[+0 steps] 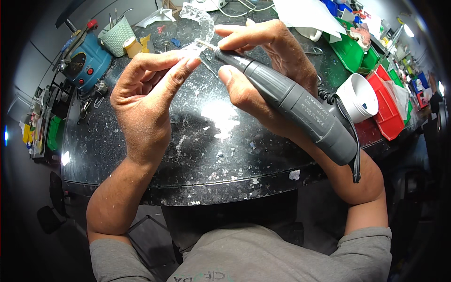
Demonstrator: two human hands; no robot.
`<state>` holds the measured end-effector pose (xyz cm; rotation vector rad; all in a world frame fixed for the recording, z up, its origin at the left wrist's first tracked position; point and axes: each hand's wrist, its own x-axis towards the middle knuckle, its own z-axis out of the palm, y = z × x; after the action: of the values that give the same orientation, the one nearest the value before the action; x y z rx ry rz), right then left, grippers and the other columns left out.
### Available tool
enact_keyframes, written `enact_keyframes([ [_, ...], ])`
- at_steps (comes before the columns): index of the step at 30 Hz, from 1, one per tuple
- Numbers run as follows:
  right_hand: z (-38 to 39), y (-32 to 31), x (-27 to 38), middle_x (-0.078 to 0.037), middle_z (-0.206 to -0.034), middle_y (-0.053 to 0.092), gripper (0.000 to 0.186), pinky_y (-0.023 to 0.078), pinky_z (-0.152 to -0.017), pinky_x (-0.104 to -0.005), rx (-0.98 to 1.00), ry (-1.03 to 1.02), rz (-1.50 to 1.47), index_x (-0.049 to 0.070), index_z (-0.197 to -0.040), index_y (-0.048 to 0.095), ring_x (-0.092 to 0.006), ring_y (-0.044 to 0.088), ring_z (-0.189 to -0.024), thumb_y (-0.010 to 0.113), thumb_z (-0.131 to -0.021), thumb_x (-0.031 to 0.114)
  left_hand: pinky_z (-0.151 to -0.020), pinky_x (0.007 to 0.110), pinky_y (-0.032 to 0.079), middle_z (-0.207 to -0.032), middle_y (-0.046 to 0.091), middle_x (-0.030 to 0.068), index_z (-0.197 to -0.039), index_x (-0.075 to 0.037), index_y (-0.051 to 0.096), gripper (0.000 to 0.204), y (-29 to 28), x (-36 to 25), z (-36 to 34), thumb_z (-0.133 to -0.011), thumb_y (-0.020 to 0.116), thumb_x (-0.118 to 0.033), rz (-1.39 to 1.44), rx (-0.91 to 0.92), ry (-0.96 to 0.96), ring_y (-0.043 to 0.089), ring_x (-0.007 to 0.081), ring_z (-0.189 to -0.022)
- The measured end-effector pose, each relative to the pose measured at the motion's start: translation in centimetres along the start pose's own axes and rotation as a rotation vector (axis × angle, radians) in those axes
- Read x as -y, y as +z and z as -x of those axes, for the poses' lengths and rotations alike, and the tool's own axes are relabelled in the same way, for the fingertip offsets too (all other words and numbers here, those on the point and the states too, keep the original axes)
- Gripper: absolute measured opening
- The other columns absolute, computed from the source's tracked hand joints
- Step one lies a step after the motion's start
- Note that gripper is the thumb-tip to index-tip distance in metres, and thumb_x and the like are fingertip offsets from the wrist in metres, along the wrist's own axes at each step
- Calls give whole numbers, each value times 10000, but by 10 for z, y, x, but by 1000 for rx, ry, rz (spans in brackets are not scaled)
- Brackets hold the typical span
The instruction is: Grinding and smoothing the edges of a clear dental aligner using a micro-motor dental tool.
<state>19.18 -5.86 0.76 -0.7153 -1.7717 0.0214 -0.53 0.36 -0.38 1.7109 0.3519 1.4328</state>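
My left hand [148,89] pinches one end of a clear, arch-shaped dental tray [206,26] between thumb and fingertips. The rest of its curve extends away from me above the bench. Wrapped round a dark grey rotary handpiece [296,103], my right hand [270,61] holds it slanting, with its nose toward the left fingertips. A thin metal bur [205,44] sticks out of the nose and lies at or very near the tray's pinched end; whether it touches, I cannot tell. The handpiece's cord [357,160] hangs at its rear end.
The black bench [188,155] is strewn with pale chips and dust. A blue machine [87,61] and a pale green basket [117,37] of tools stand at left. To the right are a white tub [359,98], a red bin [385,105] and a green bin [347,51].
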Motion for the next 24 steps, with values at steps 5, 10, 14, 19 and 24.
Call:
enact_keyframes([
  [5,-1,6,-14,-73,-956,624,415,535,-784,-297,-112,-85,2,43,-1064,622,-169,646,-871,814,-778,274,-893,272,568,-1006,707,128,-1002,19,656,136,2,-1,0,-871,683,45,29,-8,-13,697,176,-965],
  [10,-1,8,-13,-71,-957,625,377,535,-796,-299,-119,-93,-31,43,-1061,626,-166,645,-873,798,-770,210,-905,283,569,-1006,706,125,-990,19,653,135,2,-1,0,-864,687,53,-23,-11,-8,696,178,-968],
  [14,-1,7,-11,-67,-958,625,369,538,-797,-302,-121,-86,-22,45,-1061,628,-168,647,-874,798,-772,198,-907,285,571,-1004,705,123,-987,18,652,136,1,0,1,-861,687,59,-9,6,20,693,175,-973],
  [19,0,3,0,-186,-1126,630,318,458,-1033,-383,-24,32,-62,14,-1101,573,-246,609,-1154,672,-800,-8,-909,285,570,-1018,699,128,-976,20,649,136,2,1,1,-855,688,69,23,2,19,689,179,-980],
  [24,-2,7,-7,-121,-1039,626,327,491,-917,-343,-70,-33,-65,30,-1082,599,-202,622,-1022,732,-789,82,-919,288,567,-1020,698,130,-977,22,648,137,3,1,0,-855,688,69,6,8,44,685,181,-991],
])
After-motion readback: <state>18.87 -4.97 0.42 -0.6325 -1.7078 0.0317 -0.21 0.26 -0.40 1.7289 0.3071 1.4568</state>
